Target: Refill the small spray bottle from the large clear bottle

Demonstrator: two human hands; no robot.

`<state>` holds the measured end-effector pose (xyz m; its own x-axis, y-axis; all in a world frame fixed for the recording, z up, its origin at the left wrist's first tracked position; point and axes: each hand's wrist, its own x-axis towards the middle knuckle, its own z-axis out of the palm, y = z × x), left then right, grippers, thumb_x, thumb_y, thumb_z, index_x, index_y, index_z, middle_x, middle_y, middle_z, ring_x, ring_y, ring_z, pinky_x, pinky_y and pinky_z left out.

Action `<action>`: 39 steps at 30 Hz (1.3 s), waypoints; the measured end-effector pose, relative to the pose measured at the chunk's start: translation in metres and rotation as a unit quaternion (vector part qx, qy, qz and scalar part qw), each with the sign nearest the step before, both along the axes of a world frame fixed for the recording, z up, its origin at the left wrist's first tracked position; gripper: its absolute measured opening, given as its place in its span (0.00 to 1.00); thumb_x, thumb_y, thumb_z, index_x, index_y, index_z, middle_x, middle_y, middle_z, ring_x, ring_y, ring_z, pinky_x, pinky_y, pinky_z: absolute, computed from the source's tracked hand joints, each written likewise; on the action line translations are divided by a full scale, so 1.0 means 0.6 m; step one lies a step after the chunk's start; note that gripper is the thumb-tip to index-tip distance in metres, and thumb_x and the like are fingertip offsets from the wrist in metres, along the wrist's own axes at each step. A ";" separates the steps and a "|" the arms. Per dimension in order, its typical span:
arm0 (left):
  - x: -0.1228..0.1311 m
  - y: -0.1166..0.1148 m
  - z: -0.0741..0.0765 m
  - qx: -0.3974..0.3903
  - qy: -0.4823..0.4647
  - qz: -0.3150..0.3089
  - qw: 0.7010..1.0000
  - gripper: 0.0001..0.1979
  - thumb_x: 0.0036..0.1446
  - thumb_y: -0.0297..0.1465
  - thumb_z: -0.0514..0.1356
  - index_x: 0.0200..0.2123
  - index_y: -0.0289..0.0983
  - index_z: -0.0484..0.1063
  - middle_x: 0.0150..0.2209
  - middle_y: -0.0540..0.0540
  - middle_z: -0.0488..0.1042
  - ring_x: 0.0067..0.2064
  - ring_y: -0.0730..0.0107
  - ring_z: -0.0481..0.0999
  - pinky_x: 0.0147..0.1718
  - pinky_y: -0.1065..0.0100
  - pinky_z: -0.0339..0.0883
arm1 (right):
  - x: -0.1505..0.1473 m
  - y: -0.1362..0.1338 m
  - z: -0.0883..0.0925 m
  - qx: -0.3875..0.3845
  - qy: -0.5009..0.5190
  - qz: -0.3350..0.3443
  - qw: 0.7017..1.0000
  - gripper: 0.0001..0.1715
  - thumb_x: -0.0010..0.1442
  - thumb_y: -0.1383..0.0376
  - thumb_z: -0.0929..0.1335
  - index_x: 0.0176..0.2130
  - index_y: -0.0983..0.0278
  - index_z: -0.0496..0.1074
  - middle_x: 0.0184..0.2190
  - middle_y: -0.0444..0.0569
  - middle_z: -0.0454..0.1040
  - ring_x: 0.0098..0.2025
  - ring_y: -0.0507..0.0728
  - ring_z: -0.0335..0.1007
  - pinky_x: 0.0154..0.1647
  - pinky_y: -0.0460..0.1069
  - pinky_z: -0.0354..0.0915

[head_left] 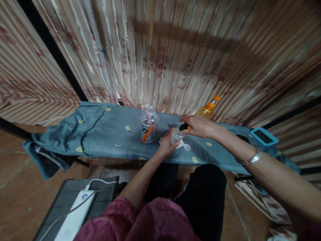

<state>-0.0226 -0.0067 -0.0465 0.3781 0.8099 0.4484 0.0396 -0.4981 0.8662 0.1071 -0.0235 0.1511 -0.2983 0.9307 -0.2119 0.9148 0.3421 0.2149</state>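
- Bearings are read from the small clear bottle (176, 135), with 12 o'clock pointing away from the seated person.
- I observe this bottle above the cloth-covered surface (125, 142), near its front edge, its top leaning toward 2 o'clock. Whether its base rests on anything, I cannot tell.
- Left hand (166, 144): fingers wrapped around the small clear bottle, holding it from the 8 o'clock side.
- Right hand (198, 126): approaches from 3 o'clock, narrow grip, fingers closed on a black piece (184, 127) at the bottle's top. Whether that piece is seated on the bottle, I cannot tell.
- A silver bracelet (256, 156) circles the right forearm.
- Just beside the left hand, at 5 o'clock, lie 1 translucent disc (187, 147) and 1 white piece (180, 144), the latter partly hidden.
- At 10 o'clock stands 1 larger clear bottle (148, 129), upright, orange on its label.
- At 2 o'clock, behind the right hand, is 1 pump bottle (207, 111) with yellow contents and an orange top.
- Well apart at 3 o'clock lies 1 blue-framed device (264, 136).
- At 8 o'clock, below, 1 white device (70, 222) with cables sits on a dark box (106, 197).
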 end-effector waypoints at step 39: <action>-0.003 -0.009 0.014 -0.001 0.012 0.008 1.000 0.31 0.55 0.32 0.64 0.62 0.37 0.63 0.59 0.37 0.73 0.61 0.51 0.73 0.62 0.51 0.64 | 0.005 -0.013 -0.004 -0.020 0.027 -0.029 0.999 0.13 0.65 0.62 0.68 0.47 0.66 0.75 0.37 0.54 0.81 0.39 0.60 0.78 0.34 0.48 0.61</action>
